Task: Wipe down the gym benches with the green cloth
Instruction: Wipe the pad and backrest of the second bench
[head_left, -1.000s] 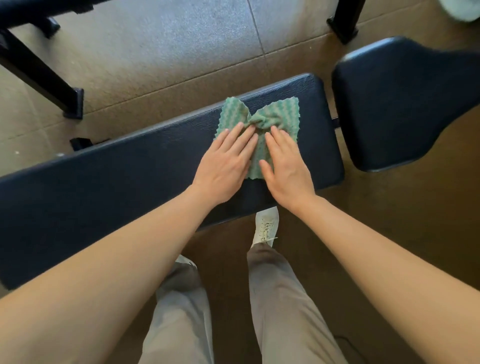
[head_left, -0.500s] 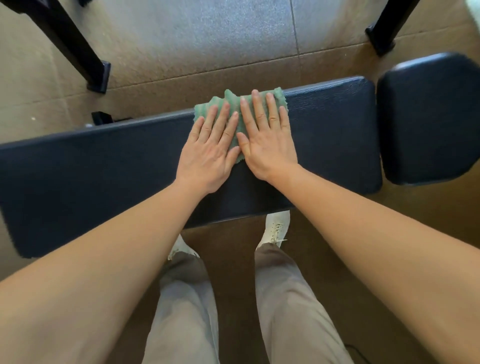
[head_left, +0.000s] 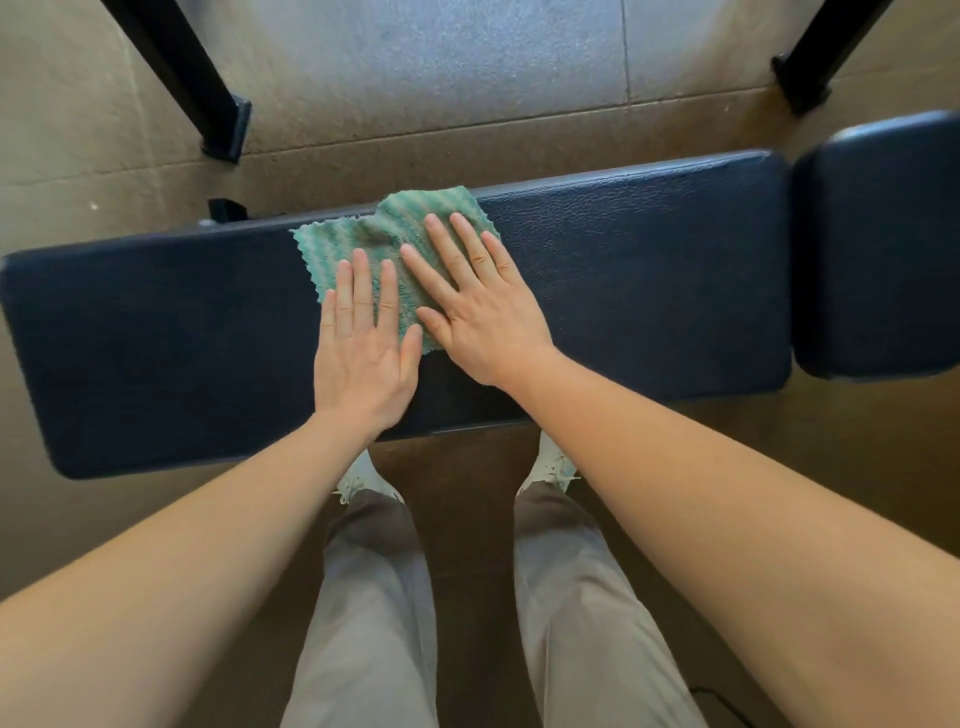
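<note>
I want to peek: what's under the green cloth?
The cloth lies on the dark bench pad, with the left hand and right hand pressing flat on top. The pad right beneath is covered, so anything there cannot be seen.

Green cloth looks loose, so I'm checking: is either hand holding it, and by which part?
Nothing gripped: the left hand presses flat on the near left part of the green cloth, the right hand on its right.

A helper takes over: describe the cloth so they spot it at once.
Find the long dark bench pad across the middle of the view. Near its far edge, the left hand and right hand press flat on the green cloth. It alone is green and striped; the padding is plain dark.
</note>
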